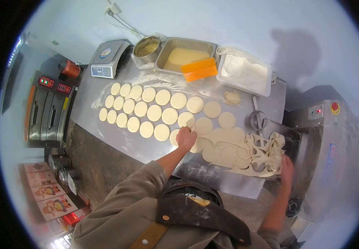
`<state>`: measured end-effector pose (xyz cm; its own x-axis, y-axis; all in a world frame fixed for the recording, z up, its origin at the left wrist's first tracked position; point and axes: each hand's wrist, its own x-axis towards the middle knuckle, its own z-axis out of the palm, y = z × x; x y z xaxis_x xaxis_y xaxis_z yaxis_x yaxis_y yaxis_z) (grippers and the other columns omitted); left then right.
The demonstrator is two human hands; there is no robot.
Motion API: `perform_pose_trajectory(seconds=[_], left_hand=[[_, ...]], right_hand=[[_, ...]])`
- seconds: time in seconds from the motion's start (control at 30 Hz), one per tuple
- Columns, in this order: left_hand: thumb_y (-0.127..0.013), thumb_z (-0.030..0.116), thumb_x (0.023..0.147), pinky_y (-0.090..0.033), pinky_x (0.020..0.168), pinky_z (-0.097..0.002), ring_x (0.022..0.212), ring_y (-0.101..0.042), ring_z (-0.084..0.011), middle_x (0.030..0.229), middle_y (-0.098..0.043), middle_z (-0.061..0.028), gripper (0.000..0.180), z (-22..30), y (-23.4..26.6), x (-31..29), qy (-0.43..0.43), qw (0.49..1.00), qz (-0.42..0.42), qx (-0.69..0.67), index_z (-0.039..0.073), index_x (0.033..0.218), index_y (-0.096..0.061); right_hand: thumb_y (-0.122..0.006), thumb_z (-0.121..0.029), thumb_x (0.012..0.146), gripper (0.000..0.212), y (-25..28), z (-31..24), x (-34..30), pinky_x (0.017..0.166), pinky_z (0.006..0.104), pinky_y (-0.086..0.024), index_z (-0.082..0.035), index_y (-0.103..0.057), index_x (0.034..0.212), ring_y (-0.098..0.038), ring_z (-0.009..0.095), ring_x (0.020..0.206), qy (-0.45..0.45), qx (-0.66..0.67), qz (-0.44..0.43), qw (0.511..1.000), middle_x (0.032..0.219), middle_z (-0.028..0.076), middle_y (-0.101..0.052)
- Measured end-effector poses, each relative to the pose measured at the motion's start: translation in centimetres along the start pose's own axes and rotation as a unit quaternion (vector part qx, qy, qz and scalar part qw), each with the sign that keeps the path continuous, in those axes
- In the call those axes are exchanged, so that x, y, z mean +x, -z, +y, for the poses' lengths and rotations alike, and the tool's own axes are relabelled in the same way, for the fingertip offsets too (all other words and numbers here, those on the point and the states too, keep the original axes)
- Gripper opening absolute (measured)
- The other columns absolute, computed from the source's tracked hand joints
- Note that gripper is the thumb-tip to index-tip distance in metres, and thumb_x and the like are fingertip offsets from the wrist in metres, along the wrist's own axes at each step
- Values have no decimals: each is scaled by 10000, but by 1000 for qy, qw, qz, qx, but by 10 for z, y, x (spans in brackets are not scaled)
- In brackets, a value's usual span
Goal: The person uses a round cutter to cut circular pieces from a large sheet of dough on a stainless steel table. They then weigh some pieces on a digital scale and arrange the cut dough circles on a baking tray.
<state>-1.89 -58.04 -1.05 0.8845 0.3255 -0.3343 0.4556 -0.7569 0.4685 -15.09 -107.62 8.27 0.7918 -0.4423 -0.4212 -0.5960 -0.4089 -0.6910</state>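
Note:
A pale dough sheet (217, 154) with round cuts in it lies on the right part of the metal table, its cut-out webbing (274, 145) bunched at the right end. My left hand (185, 137) is closed in a pinch at the sheet's left edge, right beside the dough rounds (161, 132). At the far right end, my right hand (286, 167) grips the bunched dough from the side, its fingertips partly hidden. Several rows of thick dough rounds stretch leftward; flatter rounds (212, 109) lie nearer the sheet. A metal ring cutter (258, 119) with a handle rests behind the webbing.
Along the wall stand a scale (106, 58), a metal pot (146, 46), a metal tray (175, 54) with an orange scraper (199, 69), and a white flour bin (243, 74). A small dough scrap (232, 98) lies nearby. A machine (320, 145) borders the right; an oven (47, 112) stands left.

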Motion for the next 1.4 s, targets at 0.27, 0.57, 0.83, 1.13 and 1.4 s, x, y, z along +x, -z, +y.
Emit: perform_pose_trajectory(seconds=[0.27, 0.57, 0.83, 1.13, 1.4], left_hand=[[-711, 330, 871, -535, 804, -503, 929, -678, -407, 1023, -684, -197, 328, 84, 2, -114, -182, 965, -137, -128, 35, 1006, -662], [-748, 227, 879, -553, 804, -428, 908, -691, -326, 1064, -680, -158, 302, 119, 5, -152, -286, 923, -141, -217, 48, 1111, -673], [-748, 312, 858, -562, 832, -452, 930, -702, -339, 1008, -707, -138, 358, 38, -37, -117, -155, 940, -303, 5, 34, 1078, -698], [-725, 292, 883, -543, 909, -482, 1035, -680, -343, 1135, -669, -159, 367, 71, -62, -56, -169, 978, -124, -17, 64, 1168, -689], [-690, 247, 893, -550, 906, -504, 1049, -674, -408, 1170, -645, -190, 280, 127, -74, -10, -224, 965, -118, 68, 53, 1094, -709]], right_hand=[[-842, -133, 799, 952, -128, -27, -38, 1144, 470, -423, -58, -346, 1609, -459, 382, 1418, 182, -27, -104, 977, 1559, 252, -422], [-663, -97, 942, 447, -122, 13, -10, 917, 390, -561, 19, -594, 1367, -658, 287, 1145, -1, 83, 104, 991, 1289, 174, -656], [-740, -204, 961, 523, 9, 15, 13, 896, 424, -550, 61, -566, 1377, -654, 321, 1074, -41, 108, 199, 973, 1178, 156, -660], [-785, -210, 852, 555, -143, 33, -36, 1032, 489, -493, 3, -614, 1335, -594, 404, 1234, -45, -93, 95, 990, 1314, 229, -600], [-742, -188, 855, 531, -201, -8, -60, 961, 527, -527, -11, -579, 1328, -642, 442, 1153, -56, -163, 120, 978, 1483, 212, -429]])
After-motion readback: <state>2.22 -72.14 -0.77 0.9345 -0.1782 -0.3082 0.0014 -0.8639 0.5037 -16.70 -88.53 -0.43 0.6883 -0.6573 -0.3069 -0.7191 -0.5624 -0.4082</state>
